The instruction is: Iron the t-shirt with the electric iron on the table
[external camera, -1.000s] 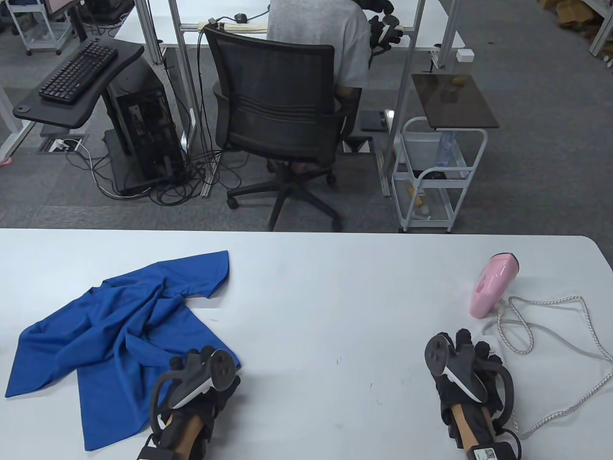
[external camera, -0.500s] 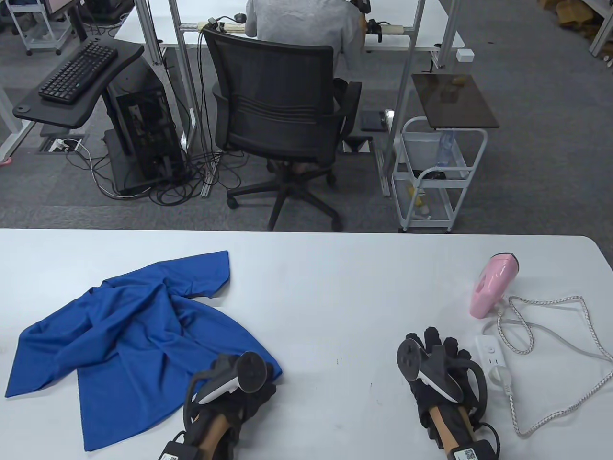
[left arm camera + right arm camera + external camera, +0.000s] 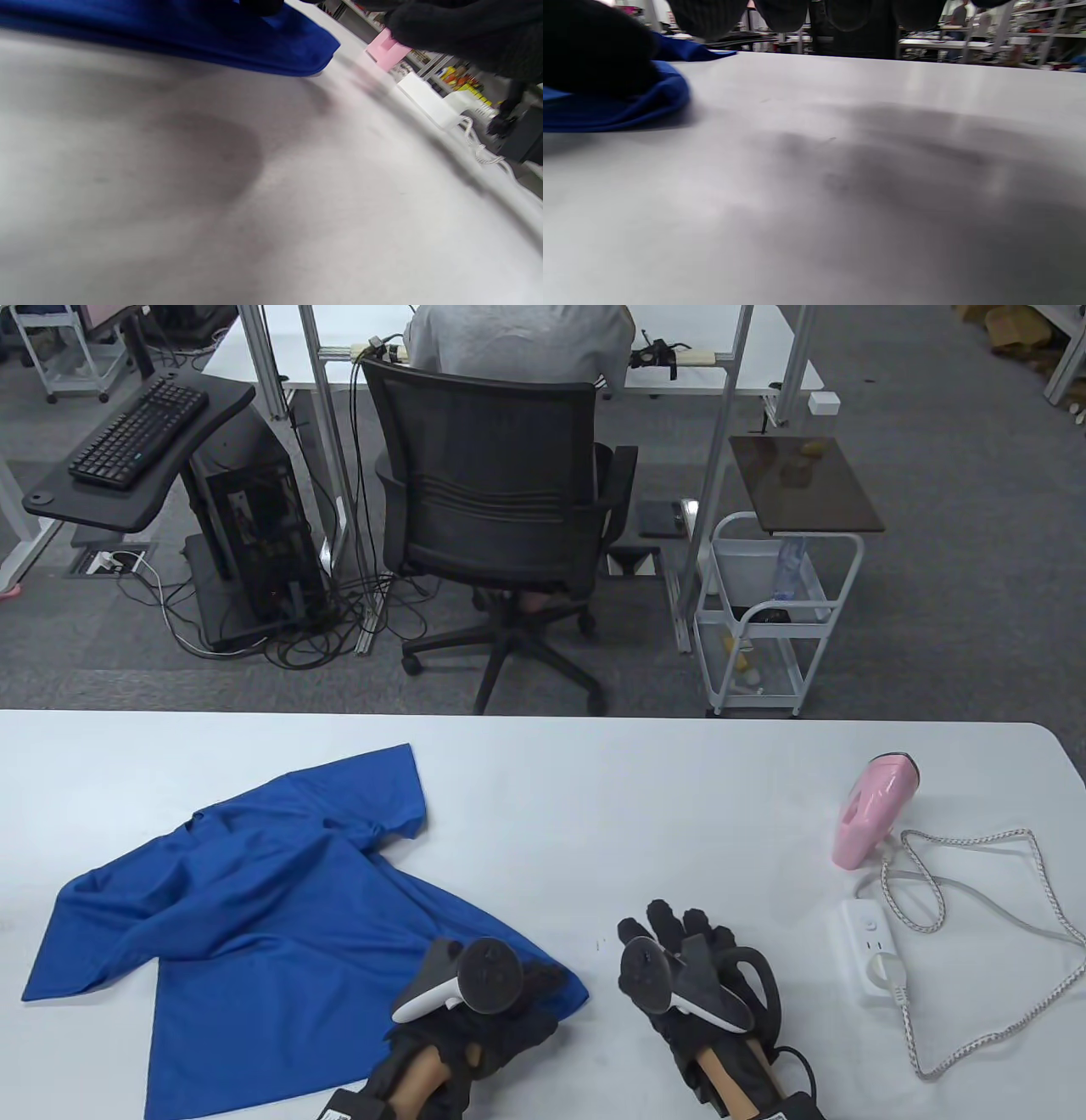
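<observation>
A crumpled bright blue fabric t-shirt (image 3: 280,916) lies spread on the left part of the white table (image 3: 543,780), one sleeve pointing toward the far edge. At the shirt's near right corner, the left hand (image 3: 475,1027) in its black sensor glove rests on the cloth and appears to grip the hem, though the tracker hides the fingers, so the hold cannot be told for certain. Just beside it to the right, apart from the shirt, the right hand (image 3: 687,976) hovers low over the bare tabletop with its fingers (image 3: 662,918) spread and holding nothing. Further right lies a white rectangular power strip (image 3: 865,946) with a plug in it, its braided white cord (image 3: 1001,933) looping across the table. Behind the strip, at the right, stands the pink plastic electric iron (image 3: 874,810), well apart from the shirt.
</observation>
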{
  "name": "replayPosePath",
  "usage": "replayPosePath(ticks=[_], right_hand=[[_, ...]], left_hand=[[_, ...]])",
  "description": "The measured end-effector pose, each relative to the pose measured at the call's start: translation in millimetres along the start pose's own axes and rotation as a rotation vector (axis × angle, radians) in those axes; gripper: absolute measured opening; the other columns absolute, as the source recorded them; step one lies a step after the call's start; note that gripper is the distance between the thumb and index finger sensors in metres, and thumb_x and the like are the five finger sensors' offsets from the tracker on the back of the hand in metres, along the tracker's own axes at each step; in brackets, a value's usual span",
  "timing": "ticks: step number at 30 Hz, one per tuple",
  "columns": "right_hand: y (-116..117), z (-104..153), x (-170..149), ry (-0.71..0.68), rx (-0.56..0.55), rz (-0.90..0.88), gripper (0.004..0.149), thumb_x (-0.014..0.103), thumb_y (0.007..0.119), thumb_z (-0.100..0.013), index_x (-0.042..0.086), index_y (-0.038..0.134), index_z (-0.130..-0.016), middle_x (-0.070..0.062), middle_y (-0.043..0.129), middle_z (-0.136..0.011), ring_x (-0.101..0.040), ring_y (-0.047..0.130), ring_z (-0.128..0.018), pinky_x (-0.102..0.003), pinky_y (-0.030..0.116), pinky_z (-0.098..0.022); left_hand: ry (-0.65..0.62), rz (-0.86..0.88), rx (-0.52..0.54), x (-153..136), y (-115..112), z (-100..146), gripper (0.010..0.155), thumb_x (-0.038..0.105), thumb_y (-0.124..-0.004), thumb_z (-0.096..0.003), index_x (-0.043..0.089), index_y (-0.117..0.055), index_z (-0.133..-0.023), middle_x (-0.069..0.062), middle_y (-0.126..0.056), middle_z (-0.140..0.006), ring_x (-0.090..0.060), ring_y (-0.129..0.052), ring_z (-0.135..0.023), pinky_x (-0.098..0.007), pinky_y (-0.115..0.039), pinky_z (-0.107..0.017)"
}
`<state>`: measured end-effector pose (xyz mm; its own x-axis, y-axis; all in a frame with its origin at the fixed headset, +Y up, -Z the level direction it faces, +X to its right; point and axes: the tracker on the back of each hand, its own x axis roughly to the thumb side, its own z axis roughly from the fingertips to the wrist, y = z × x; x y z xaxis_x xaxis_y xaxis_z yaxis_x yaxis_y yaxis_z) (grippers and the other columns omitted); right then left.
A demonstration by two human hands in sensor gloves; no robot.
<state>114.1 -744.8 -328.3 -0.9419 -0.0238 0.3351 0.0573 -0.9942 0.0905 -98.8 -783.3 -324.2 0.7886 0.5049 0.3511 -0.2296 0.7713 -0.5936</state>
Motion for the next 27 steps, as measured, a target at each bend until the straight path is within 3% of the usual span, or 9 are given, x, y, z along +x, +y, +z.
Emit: replayPosePath(ticks=[7, 12, 15, 20, 27], right_hand=[[22, -10, 40, -0.192, 0.08, 0.077, 0.063, 0.049, 0.064, -0.047, 0.031, 0.055, -0.107, -0.012, 0.05, -0.116, -0.056, 0.057, -0.1, -0.073, 0.054, -0.066], [34, -13, 50, -0.204, 0.188, 0.125, 0.066, 0.05, 0.06, -0.046, 0.036, 0.042, -0.107, -0.01, 0.04, -0.118, -0.056, 0.047, -0.103, -0.074, 0.048, -0.067], [31, -13, 46, -0.179, 0.164, 0.11, 0.062, 0.049, 0.061, -0.046, 0.037, 0.049, -0.106, -0.011, 0.041, -0.118, -0.056, 0.047, -0.102, -0.074, 0.048, -0.067], [27, -12, 34, -0.127, 0.145, 0.125, 0.058, 0.048, 0.062, -0.047, 0.036, 0.056, -0.104, -0.011, 0.044, -0.117, -0.056, 0.048, -0.102, -0.074, 0.048, -0.067], [21, -11, -15, 0.084, 0.133, 0.085, 0.053, 0.047, 0.063, -0.047, 0.029, 0.075, -0.095, -0.011, 0.05, -0.116, -0.056, 0.05, -0.102, -0.075, 0.048, -0.068]], left_hand=[[0.059, -0.162, 0.176, -8, 20, 23, 0.073, 0.055, -0.056, -0.0487, 0.024, -0.041, -0.114, -0.01, -0.05, -0.119, -0.042, -0.055, -0.108, -0.061, -0.048, -0.074], [0.256, -0.404, 0.285, -28, 37, 41, 0.072, 0.055, -0.057, -0.0482, 0.025, -0.046, -0.113, -0.011, -0.055, -0.118, -0.043, -0.06, -0.106, -0.061, -0.051, -0.074], [0.347, -0.457, 0.299, -41, 42, 50, 0.071, 0.055, -0.057, -0.048, 0.025, -0.049, -0.112, -0.011, -0.057, -0.118, -0.042, -0.063, -0.106, -0.061, -0.053, -0.074], [0.44, -0.365, 0.311, -65, 47, 63, 0.07, 0.055, -0.058, -0.048, 0.025, -0.054, -0.111, -0.012, -0.061, -0.117, -0.043, -0.066, -0.104, -0.061, -0.054, -0.073], [0.502, -0.376, 0.201, -77, 37, 55, 0.07, 0.056, -0.057, -0.0481, 0.027, -0.053, -0.112, -0.012, -0.055, -0.119, -0.045, -0.06, -0.106, -0.062, -0.05, -0.074]])
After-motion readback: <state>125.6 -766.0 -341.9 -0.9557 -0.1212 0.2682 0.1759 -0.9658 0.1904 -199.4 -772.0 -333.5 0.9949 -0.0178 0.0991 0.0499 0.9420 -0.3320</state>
